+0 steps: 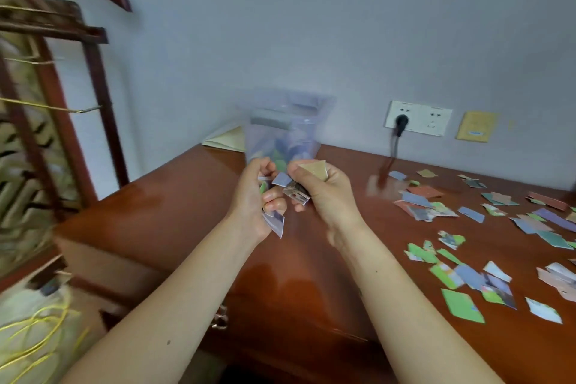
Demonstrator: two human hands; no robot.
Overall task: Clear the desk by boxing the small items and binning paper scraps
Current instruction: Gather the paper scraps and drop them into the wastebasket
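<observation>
— What do we make of our hands?
— Our left hand (254, 196) has its fingers (272, 198) curled round a few scraps (276, 223). Our right hand (325, 193) pinches a tan, a blue and a dark piece. Both are above the tabletop (187, 196).
— And behind them?
— A clear container (282, 128) with coloured bits inside. It is so blurred that we cannot tell bag from box, nor whether our left hand holds it.
— Anything else?
— Loose scraps (461, 277) lie on the tabletop at right, some cut off by the frame's edge.
</observation>
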